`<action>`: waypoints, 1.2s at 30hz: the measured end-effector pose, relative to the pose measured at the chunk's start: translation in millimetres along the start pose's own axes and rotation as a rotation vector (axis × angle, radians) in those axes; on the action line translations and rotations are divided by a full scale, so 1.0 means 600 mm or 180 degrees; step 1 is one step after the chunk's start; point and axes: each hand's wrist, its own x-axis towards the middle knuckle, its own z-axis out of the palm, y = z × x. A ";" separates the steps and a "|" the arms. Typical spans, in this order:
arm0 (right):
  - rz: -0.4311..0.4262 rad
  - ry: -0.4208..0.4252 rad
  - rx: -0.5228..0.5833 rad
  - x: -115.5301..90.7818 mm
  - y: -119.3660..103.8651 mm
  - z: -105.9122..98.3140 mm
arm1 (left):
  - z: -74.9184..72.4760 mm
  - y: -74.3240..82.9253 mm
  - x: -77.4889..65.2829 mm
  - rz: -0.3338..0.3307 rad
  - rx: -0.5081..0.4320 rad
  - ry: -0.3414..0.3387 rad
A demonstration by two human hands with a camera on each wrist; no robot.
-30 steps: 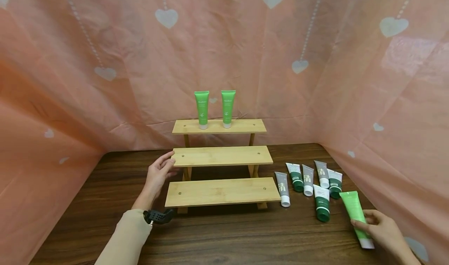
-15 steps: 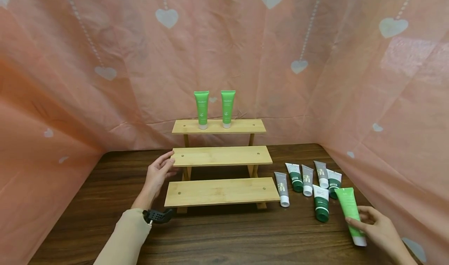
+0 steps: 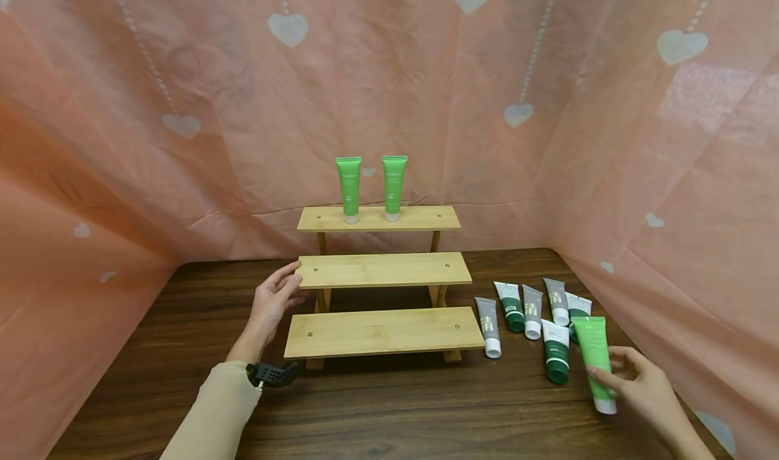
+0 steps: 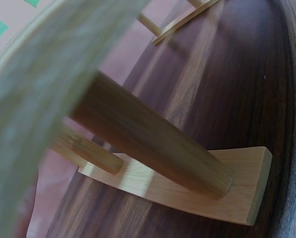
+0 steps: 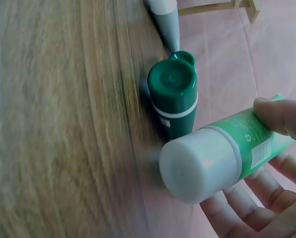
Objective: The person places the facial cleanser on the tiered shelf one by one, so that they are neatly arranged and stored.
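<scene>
Our R hand (image 3: 646, 387) pinches a green tube (image 3: 593, 348) mid-body, thumb vs. fingers, prob. leaving its white cap (image 5: 200, 166) free; it's by a green-and-white tube (image 3: 556, 353), R side of the table (image 3: 377, 412). Our L hand (image 3: 274, 302) touches the middle shelf (image 3: 383, 270), L end, prob. steadying it; we can't tell if it's pinching. Standing tubes (image 3: 349, 186) up top rest cap-down, prob. b/c caps are flat.
</scene>
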 end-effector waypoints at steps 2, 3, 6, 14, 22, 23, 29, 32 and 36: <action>0.0005 0.0013 0.0067 0.000 -0.005 0.003 | 0.000 0.001 0.000 -0.0011 -0.0021 -0.0013; 0.0009 0.0022 0.0121 0.000 -0.008 0.004 | 0.000 0.002 0.000 -0.0024 -0.0034 -0.0013; 0.0034 0.0051 0.0307 0.001 -0.015 0.009 | 0.001 0.010 -0.005 -0.0055 -0.0049 -0.0036; 0.0070 0.0016 0.0409 0.009 -0.036 0.018 | -0.001 0.012 -0.007 -0.0058 -0.0022 -0.0010; -0.0071 0.0079 0.0576 0.019 -0.061 0.028 | -0.002 0.001 0.001 -0.0019 0.0037 -0.0003; -0.0109 0.0093 0.0616 0.020 -0.064 0.029 | -0.002 0.000 0.001 -0.0020 0.0030 0.0002; -0.0243 0.0138 0.0709 0.028 -0.079 0.037 | -0.002 0.003 -0.001 -0.0043 -0.0009 0.0003; -0.0238 0.0124 0.0701 0.034 -0.084 0.041 | -0.003 0.003 -0.001 -0.0041 -0.0015 0.0002; -0.0215 0.0157 0.0787 0.042 -0.089 0.047 | -0.003 0.002 0.000 -0.0038 -0.0012 0.0003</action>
